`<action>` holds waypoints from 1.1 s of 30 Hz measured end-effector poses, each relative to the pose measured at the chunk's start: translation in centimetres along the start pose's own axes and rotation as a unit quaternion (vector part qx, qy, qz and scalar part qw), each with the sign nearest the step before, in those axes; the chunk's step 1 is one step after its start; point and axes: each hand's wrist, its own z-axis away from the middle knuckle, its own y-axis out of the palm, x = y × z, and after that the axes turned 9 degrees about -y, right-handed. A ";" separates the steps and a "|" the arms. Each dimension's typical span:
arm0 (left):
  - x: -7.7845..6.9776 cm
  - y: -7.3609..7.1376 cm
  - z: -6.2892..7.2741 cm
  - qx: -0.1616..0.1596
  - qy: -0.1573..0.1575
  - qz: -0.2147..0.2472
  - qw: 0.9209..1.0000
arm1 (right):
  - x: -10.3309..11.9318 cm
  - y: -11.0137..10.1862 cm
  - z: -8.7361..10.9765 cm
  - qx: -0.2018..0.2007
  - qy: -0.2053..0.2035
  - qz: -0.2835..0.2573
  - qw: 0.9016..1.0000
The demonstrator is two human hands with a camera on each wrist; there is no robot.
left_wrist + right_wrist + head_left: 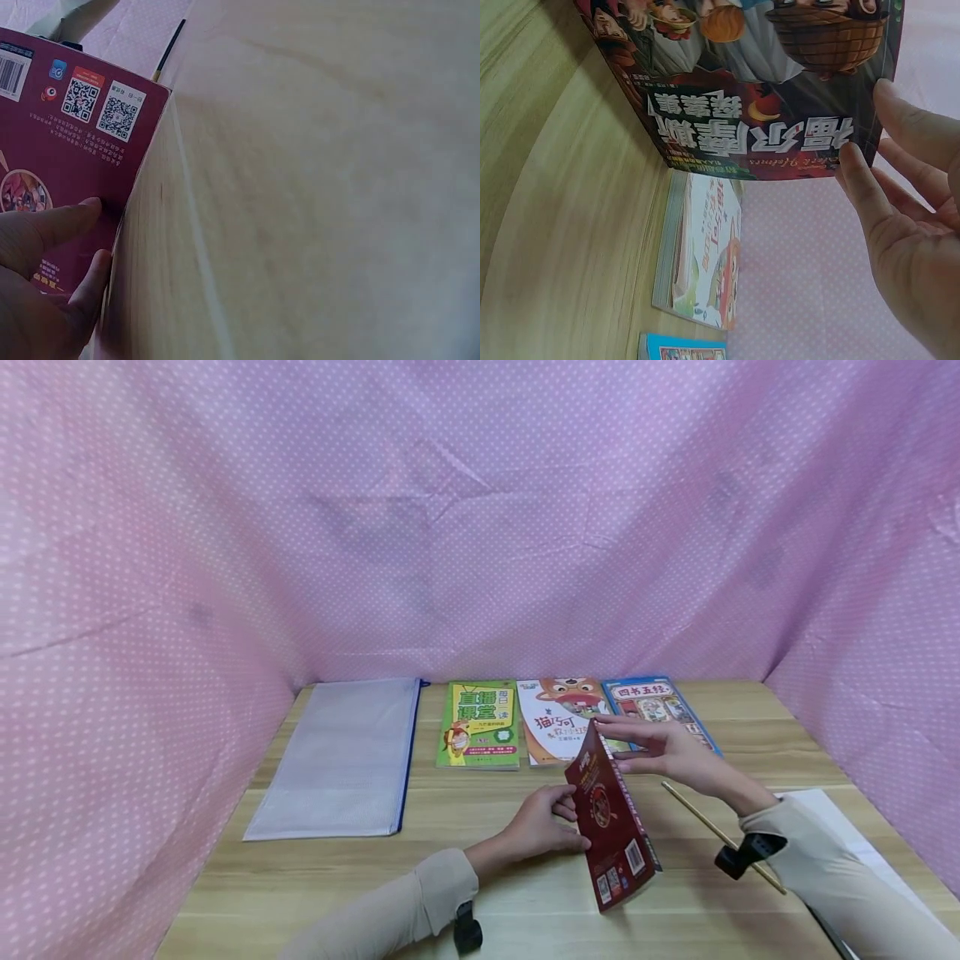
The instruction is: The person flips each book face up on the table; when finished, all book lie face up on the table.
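Note:
A dark red book point(611, 822) stands tilted on its long edge, low over the table. Its back cover, with barcode and QR codes, faces my left hand point(543, 822), whose thumb lies on that cover while a finger meets the lower edge point(97, 262). My right hand point(675, 752) holds the book's far upper end by the spine. In the right wrist view the illustrated front cover point(750, 97) shows, with a fingertip of the right hand point(915, 195) on its corner.
Behind lie a green book point(480, 727), a white book with a cartoon animal point(551, 727) and a blue-edged book point(652, 702). A pale mesh zip pouch point(337, 760) lies left. On the right are a thin gold stick point(701, 818) and white paper point(847, 827), partly under the right forearm.

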 end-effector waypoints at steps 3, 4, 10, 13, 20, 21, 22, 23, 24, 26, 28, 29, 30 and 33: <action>-0.2 -0.4 0.2 0.008 -0.002 0.007 1.000 | 0.1 0.3 -0.2 -0.005 -0.009 -0.007 1.000; -0.3 -0.5 0.3 0.012 -0.002 0.012 1.000 | 0.1 0.4 -0.2 -0.005 -0.008 -0.013 1.000; -2.0 -1.5 1.0 0.029 0.019 0.054 0.998 | 0.2 1.0 -0.3 -0.003 0.012 -0.090 0.996; -3.2 -2.1 1.2 0.025 0.038 0.059 0.997 | 0.2 1.3 -0.4 0.002 0.014 -0.119 0.993; -5.3 -3.3 1.8 0.019 0.055 0.059 0.997 | 0.1 2.2 -0.9 0.009 0.002 -0.144 0.990; -5.5 -3.4 1.8 0.018 0.056 0.057 0.997 | 0.0 2.3 -0.9 0.009 0.003 -0.147 0.989; -5.7 -3.5 1.9 0.018 0.055 0.056 0.997 | 0.0 2.5 -1.0 0.008 0.004 -0.149 0.989; -5.8 -3.6 1.9 0.016 0.055 0.054 0.997 | 0.0 2.6 -1.0 0.008 0.005 -0.150 0.989; -5.9 -3.7 2.0 0.014 0.054 0.054 0.997 | -0.1 2.8 -1.1 0.008 0.004 -0.151 0.988; -6.1 -3.9 2.1 0.010 0.051 0.052 0.997 | -0.3 3.1 -1.1 0.005 0.008 -0.156 0.988; -6.2 -4.2 2.2 0.007 0.049 0.053 0.997 | -0.4 3.3 -1.2 0.002 0.014 -0.161 0.987; -6.3 -4.3 2.3 0.005 0.049 0.053 0.997 | -0.5 3.5 -1.2 0.001 0.016 -0.159 0.987; -6.3 -4.4 2.3 0.004 0.049 0.054 0.997 | -0.6 3.6 -1.1 0.001 0.020 -0.155 0.988; -6.4 -4.6 2.5 0.002 0.052 0.053 0.997 | -0.8 4.0 -1.1 0.006 0.031 -0.152 0.988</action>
